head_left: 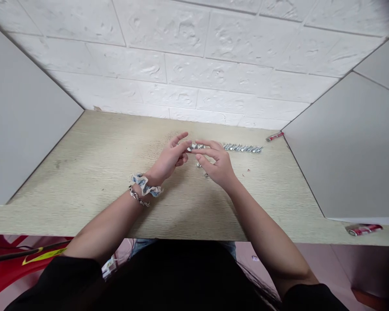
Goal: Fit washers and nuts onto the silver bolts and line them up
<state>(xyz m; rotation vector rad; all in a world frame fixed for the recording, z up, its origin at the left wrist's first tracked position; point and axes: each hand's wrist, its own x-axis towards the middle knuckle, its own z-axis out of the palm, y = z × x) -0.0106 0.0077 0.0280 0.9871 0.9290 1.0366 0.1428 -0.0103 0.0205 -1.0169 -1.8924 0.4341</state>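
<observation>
Several small shiny metal pieces, like screws or bolts, form a row (243, 148) on the pale wooden tabletop (116, 172), running right from behind my right hand (218, 162). That hand reaches over the row with its fingers apart; its fingertips point at my left hand (174, 156). My left hand is at the row's left end, thumb and fingers around a spot where small metal pieces show; what it grips is too small to make out. Two loose metal pieces, one of them here (206, 175), lie below my right hand's thumb.
A white brick-pattern wall (188, 82) rises behind the tabletop. Grey-white panels stand at the left (29, 108) and right (350, 151). One red battery (274, 137) lies by the right panel, another (365, 230) at the front right edge. Something red (6, 268) is below left.
</observation>
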